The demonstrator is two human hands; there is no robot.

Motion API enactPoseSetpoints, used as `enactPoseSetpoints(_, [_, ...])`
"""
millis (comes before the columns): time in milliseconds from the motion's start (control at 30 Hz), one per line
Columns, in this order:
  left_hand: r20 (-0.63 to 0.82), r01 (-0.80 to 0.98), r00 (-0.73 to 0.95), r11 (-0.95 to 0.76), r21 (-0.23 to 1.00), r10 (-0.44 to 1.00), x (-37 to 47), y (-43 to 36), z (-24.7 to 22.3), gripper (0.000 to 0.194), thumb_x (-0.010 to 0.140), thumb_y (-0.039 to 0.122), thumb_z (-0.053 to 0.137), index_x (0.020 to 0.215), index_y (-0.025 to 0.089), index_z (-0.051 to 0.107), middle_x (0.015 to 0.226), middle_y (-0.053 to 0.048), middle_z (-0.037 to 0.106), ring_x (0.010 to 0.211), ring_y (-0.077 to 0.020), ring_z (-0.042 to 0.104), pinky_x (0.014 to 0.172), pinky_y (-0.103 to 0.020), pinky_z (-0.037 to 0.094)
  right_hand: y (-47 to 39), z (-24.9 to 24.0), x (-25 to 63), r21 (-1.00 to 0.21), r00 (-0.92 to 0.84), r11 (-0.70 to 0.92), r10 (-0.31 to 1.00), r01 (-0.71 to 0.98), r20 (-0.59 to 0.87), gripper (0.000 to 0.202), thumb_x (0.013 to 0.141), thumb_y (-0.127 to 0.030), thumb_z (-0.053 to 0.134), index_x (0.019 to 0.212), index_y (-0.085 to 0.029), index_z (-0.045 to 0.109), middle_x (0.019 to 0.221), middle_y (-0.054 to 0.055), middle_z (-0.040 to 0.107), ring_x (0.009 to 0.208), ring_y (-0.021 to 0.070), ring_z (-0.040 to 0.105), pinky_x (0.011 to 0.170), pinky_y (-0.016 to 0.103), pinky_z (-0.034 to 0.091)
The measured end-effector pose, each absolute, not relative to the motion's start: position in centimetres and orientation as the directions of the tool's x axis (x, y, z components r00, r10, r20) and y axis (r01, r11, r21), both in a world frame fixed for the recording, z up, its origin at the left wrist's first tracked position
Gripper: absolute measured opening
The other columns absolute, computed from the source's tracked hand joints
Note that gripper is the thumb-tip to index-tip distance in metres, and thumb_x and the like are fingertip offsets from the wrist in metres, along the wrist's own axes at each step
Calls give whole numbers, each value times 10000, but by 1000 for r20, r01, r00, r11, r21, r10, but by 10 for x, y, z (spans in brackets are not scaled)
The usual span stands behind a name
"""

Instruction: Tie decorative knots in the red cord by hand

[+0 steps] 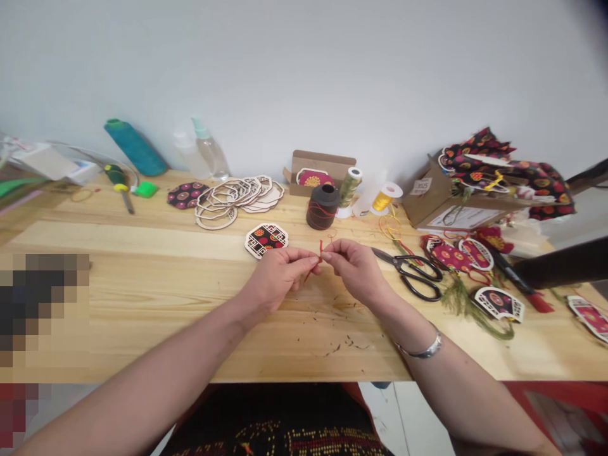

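Note:
Over the middle of the wooden table, my left hand (287, 272) and my right hand (354, 266) meet fingertip to fingertip. Both pinch a thin red cord (321, 247), whose short end sticks up between them and another end hangs below the left fingers. Any knot in it is too small to make out. Just behind my left hand lies a white-framed ornament (266, 240) with dark flowered fabric. Black-handled scissors (413, 272) rest to the right of my right hand. A dark thread spool (323, 206) with red thread round it stands beyond the hands.
Pale cut-out frames (240, 199) lie piled at the back, near a green thread spool (350, 187) and a yellow thread spool (387, 197). A cardboard box (427, 199) holding fabric stands back right, with tasselled ornaments (498, 304) before it. A screwdriver (118, 183) and teal cone (135, 149) lie left.

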State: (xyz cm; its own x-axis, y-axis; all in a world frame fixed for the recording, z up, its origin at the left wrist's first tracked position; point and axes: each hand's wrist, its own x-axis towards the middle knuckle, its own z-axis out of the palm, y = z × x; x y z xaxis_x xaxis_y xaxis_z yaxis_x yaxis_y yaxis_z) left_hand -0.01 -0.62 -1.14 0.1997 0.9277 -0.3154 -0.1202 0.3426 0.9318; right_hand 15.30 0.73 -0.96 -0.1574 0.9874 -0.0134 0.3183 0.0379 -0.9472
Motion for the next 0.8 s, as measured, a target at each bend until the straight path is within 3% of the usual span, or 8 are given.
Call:
enactPoseSetpoints(133, [-297, 1, 146, 300, 954, 944, -1, -6, -12, 215, 701, 339, 665, 800, 154, 710, 710, -27, 681, 387, -16, 270, 385, -203, 160, 10, -10, 156, -919, -128, 105, 990, 380, 60, 119, 766, -248, 554, 683, -166, 569, 618, -16, 568, 556, 100, 463, 555, 241, 364])
enactPoseSetpoints(233, [-256, 65, 81, 251, 966, 963, -2, -6, -13, 218, 705, 366, 665, 796, 175, 716, 827, -44, 704, 463, -49, 406, 416, -205, 257, 10, -11, 158, -896, -119, 149, 987, 418, 108, 113, 777, -233, 538, 688, -169, 567, 640, -7, 592, 582, 108, 488, 577, 241, 372])
enactPoseSetpoints(333, [-95, 128, 27, 91, 988, 995, -3, -6, -13, 156, 723, 338, 656, 751, 195, 712, 1057, -56, 672, 799, -139, 587, 621, -243, 428, 9, -11, 158, -877, -100, 160, 987, 453, 128, 113, 786, -225, 527, 694, -173, 569, 639, -5, 603, 590, 111, 501, 588, 242, 373])
enactPoseSetpoints(433, [79, 265, 43, -88, 960, 996, -3, -8, -16, 125, 719, 308, 659, 720, 192, 706, 1212, -80, 580, 1028, -214, 555, 785, -321, 458, 10, -11, 158, -885, -69, 136, 991, 445, 118, 121, 788, -231, 529, 689, -173, 566, 618, -8, 597, 567, 106, 490, 577, 241, 364])
enactPoseSetpoints(600, [342, 428, 148, -372, 824, 928, 1, -12, -26, 77, 732, 229, 641, 745, 200, 711, 1321, -88, 470, 1092, -229, 511, 945, -420, 416, 10, -13, 156, -980, -66, -20, 997, 200, -34, 162, 780, -301, 544, 682, -173, 549, 576, -20, 568, 459, 75, 399, 475, 229, 311])
enactPoseSetpoints(800, [307, 427, 216, -372, 824, 927, 1, -14, -32, 82, 736, 200, 627, 743, 200, 709, 1391, -90, 396, 1163, -263, 483, 960, -455, 422, 7, -10, 152, -967, -165, -208, 969, -146, -183, 217, 706, -348, 635, 694, -168, 514, 612, -10, 606, 411, 39, 340, 405, 199, 227])
